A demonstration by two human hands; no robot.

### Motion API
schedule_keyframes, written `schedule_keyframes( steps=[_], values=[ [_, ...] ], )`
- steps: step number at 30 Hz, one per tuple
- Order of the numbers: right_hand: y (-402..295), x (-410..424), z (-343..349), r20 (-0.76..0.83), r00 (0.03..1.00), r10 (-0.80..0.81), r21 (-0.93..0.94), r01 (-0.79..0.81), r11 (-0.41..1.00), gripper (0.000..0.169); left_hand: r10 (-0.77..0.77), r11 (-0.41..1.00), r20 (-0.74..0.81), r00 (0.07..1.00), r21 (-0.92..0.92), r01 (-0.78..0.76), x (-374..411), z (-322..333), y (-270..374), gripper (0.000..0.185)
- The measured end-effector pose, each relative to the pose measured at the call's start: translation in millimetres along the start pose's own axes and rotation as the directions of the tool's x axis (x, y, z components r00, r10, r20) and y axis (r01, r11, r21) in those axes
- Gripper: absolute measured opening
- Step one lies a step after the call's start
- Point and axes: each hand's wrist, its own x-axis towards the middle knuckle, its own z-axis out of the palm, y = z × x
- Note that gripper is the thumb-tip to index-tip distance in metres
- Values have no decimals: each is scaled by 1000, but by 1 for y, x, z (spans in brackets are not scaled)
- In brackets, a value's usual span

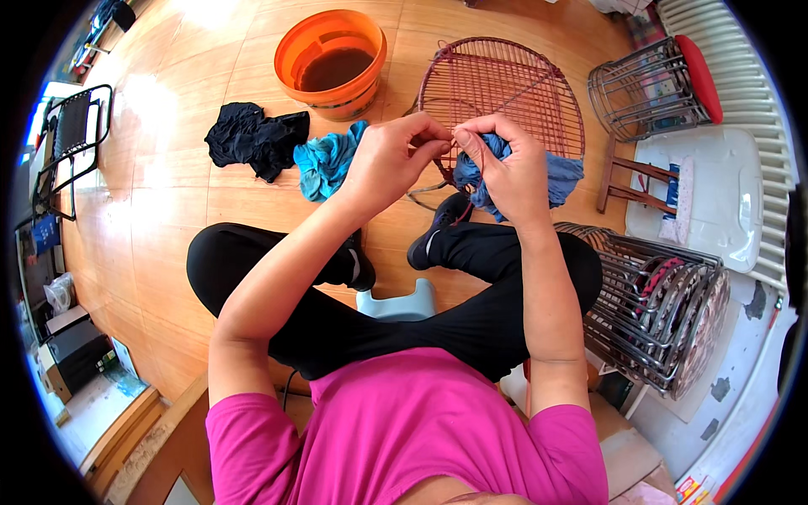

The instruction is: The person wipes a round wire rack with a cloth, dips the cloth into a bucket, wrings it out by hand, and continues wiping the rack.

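Observation:
My left hand point(404, 151) and my right hand point(505, 158) meet over the near edge of a round frame point(505, 88) strung with dark red cord. Thumb and forefinger of each hand pinch a thin dark red cord point(483, 161), part of which hangs below my right hand. Behind and beside my right hand, a blue cloth point(564, 180) lies bunched on the frame's near edge. Left of my left hand, a turquoise cloth point(325, 164) and a black cloth point(255, 136) lie crumpled on the floor.
An orange bucket point(372, 79) with dark liquid stands beyond the cloths. A light blue plastic stool point(398, 303) is between my legs. At the right are a metal stool with a red seat point(697, 79), stacked metal stools point(656, 309) and a radiator point(707, 38). A folding chair point(72, 139) stands far left.

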Motion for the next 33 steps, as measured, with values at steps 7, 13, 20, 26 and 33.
schedule_keyframes(
  steps=[7, 13, 20, 26, 33],
  values=[
    [-8, 1, -8, 153, 973, -172, -64, 183, 981, 15, 30, 994, 52, 998, 106, -35, -2, -3, -4, 9],
    [9, 6, -7, 163, 963, -213, -367, 259, 893, 22, -52, 981, 110, 993, -178, 71, 3, -9, -17, 8],
    [-2, 3, 2, 66, 993, -101, -569, 120, 814, 12, -81, 997, 147, 986, -1, 82, 8, -15, -3, 8],
    [10, 6, -11, 275, 961, -41, -266, 117, 957, 16, -180, 878, 247, 952, -397, 269, 10, -23, -21, 10],
    [10, 3, -6, 355, 933, 55, -218, 25, 976, 13, -249, 850, 297, 922, -390, 355, 13, -23, -24, 15]
  ],
)
